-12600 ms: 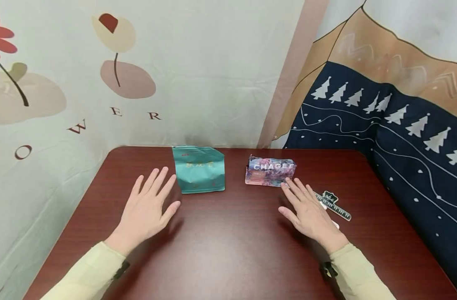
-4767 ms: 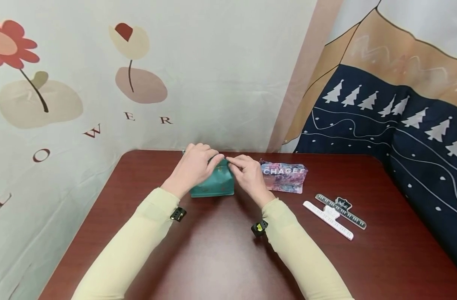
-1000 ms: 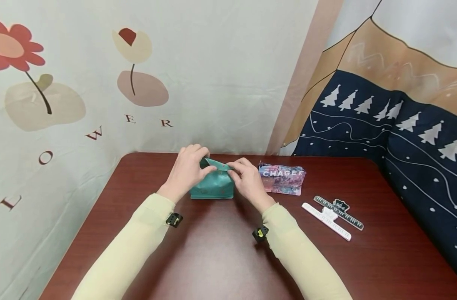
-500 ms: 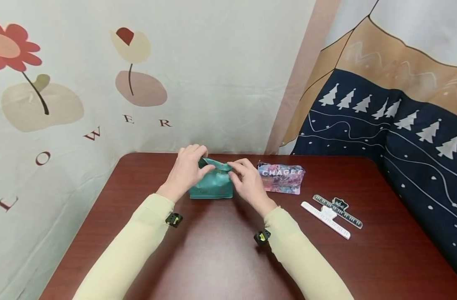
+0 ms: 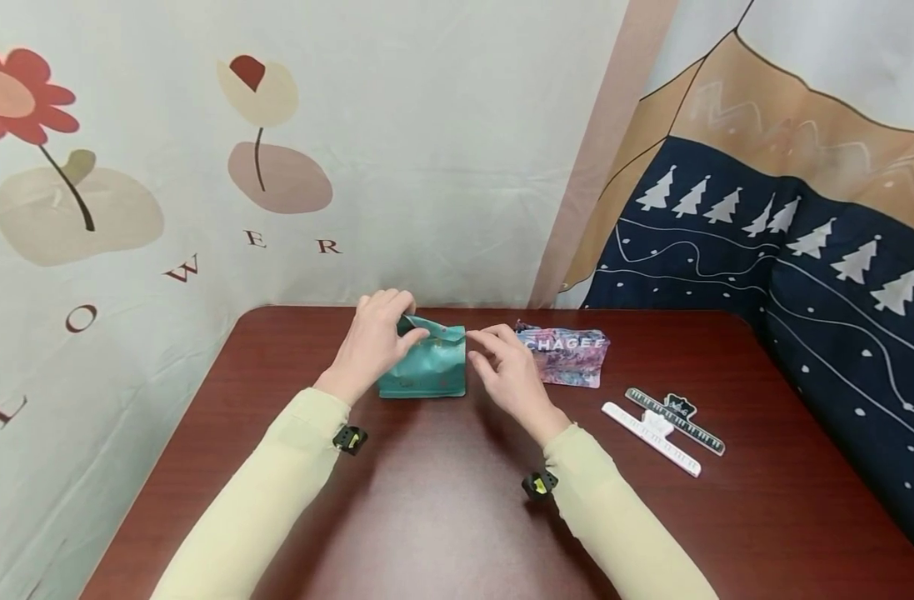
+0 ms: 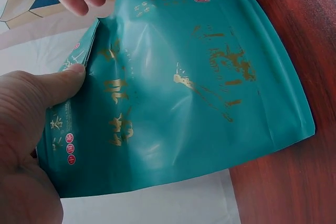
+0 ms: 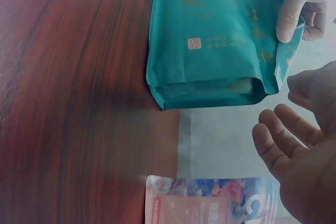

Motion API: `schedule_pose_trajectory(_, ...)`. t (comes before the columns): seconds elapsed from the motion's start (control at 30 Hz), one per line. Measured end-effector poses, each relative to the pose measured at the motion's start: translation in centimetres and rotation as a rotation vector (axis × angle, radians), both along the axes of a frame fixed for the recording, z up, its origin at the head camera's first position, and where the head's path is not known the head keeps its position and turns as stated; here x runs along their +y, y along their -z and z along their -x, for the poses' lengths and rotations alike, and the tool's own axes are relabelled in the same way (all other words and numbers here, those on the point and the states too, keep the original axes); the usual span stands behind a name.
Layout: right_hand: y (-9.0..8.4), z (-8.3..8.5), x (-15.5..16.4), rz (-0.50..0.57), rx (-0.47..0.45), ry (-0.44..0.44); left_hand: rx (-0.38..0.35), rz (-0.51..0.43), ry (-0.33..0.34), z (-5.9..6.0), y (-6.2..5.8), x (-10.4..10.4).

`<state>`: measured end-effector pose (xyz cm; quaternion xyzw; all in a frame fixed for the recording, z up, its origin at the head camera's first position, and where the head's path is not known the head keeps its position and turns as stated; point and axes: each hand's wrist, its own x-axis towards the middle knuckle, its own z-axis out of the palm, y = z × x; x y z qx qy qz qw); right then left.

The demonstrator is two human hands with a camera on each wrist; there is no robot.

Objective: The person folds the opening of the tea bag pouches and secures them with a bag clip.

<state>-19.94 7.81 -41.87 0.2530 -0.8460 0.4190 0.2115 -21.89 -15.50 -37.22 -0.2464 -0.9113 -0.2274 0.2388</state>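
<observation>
Head view shows a teal bag (image 5: 425, 367) standing in the middle of the frame on the far part of a dark red table (image 5: 442, 500); the left hand (image 5: 374, 342) pinches its top left corner with thumb in front and fingers behind. The right hand (image 5: 505, 367) is just beside the bag's right edge, released, with relaxed fingers that grasp nothing. To the right lies a pink packet (image 5: 565, 357), and further right two flat clips (image 5: 666, 421) near each other.
</observation>
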Motion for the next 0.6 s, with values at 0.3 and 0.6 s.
schedule_pose_trajectory(0.3,0.3,-0.7,1.4,0.010,0.037,0.006,-0.023,0.015,-0.015,0.0,0.1,0.0)
schedule_pose_trajectory(0.6,0.4,-1.3,2.8,-0.005,0.023,0.009,-0.047,0.019,-0.020,0.1,-0.2,0.2)
